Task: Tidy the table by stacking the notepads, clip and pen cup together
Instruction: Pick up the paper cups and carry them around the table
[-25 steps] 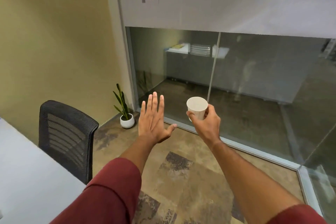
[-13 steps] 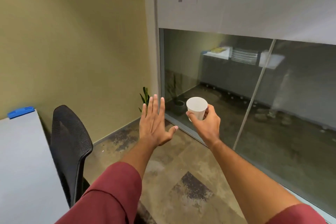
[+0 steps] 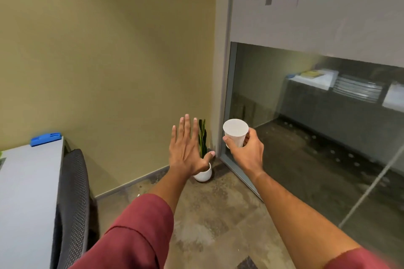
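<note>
**Cup held in the air, away from the tabletop**

While both arms reach forward over the floor, the right hand [image 3: 247, 155] grips a white paper cup [image 3: 235, 132] by its lower half, thumb on the near side and fingers wrapped around the far side. The cup stands nearly upright, its open mouth showing, and nothing can be seen inside it. It hangs in the air, well apart from the tabletop [image 3: 24, 192].

Beside it, the left hand [image 3: 187, 153] is spread flat and holds nothing, fingers straight and close together, thumb out toward the cup hand, the two not touching. Both arms wear red sleeves [image 3: 135, 233] pushed up the forearm.

At the left edge of the view lies the pale grey tabletop, with a blue object [image 3: 46, 138] at its far corner against the wall. A black mesh chair [image 3: 72, 203] stands just beside the tabletop's right edge. Behind the left hand, a small plant in a white pot [image 3: 203, 173] sits on the floor in the room corner, next to a glass partition [image 3: 317, 137].
</note>
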